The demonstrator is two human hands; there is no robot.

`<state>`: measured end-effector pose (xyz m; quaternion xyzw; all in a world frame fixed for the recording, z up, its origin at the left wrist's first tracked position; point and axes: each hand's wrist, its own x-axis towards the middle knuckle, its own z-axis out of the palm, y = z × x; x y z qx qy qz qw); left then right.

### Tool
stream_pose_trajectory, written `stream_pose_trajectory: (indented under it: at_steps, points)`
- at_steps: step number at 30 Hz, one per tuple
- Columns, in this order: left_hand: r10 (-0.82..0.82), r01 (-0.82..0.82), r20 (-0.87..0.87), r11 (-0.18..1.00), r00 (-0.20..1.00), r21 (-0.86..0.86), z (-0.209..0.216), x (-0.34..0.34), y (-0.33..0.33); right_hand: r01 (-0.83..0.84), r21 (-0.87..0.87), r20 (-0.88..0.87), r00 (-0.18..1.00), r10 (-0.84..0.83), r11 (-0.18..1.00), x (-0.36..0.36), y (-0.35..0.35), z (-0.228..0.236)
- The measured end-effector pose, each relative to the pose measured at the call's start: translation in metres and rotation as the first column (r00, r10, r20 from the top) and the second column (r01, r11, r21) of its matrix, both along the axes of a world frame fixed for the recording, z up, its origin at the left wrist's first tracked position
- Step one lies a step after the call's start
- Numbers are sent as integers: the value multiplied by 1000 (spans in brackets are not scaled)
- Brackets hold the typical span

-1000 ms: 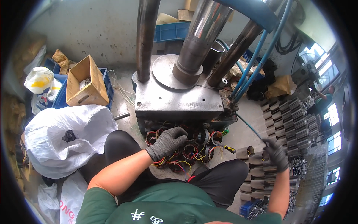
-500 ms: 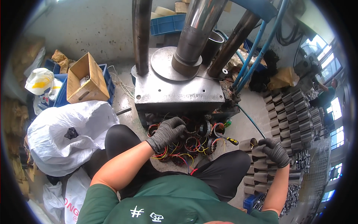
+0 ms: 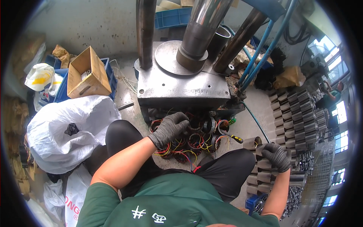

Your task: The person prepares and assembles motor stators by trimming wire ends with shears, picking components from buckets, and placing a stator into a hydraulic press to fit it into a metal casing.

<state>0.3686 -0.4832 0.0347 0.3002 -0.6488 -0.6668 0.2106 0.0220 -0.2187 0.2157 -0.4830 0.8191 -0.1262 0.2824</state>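
Observation:
My left hand (image 3: 170, 129), in a dark grey glove, is closed with bent fingers at the front of the steel press block (image 3: 183, 87). What it holds, if anything, is hidden under it. Right beside its fingertips is a ring-shaped motor stator (image 3: 195, 142), one of several standing on the floor between my knees with red, yellow and blue wire leads. My right hand (image 3: 277, 157), gloved alike, is closed around the end of a thin lever rod (image 3: 255, 119) that slants out from the right of the press.
A yellow-and-black-handled tool (image 3: 236, 139) lies by the stators. Rows of metal sleeves (image 3: 289, 125) stand at the right. At the left are a white sack (image 3: 49, 132) and a wooden box (image 3: 90, 77) on a blue crate. Another person (image 3: 332, 96) is far right.
My left hand has shifted slightly up, and my right hand has dropped a little with its fingers more curled. The view has tilted slightly; the stators stand as before.

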Motion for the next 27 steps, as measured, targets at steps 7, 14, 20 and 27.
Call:
stream_pose_trajectory:
  at_steps: [7,14,20,27]
  points:
    - [16,-16,0,1000,1000,5,1,1,1,18,-35,52,999,-16,999,-4,5,-7]
    - [16,-15,15,999,1000,-47,-3,1,-1,50,-46,14,999,-49,998,6,0,-1]
    - [18,-17,13,998,1000,-52,-10,0,-3,37,-51,1,999,-37,998,7,-1,1]
    - [26,-25,33,999,999,-46,5,1,-1,50,-64,4,999,-50,997,-1,4,-7]
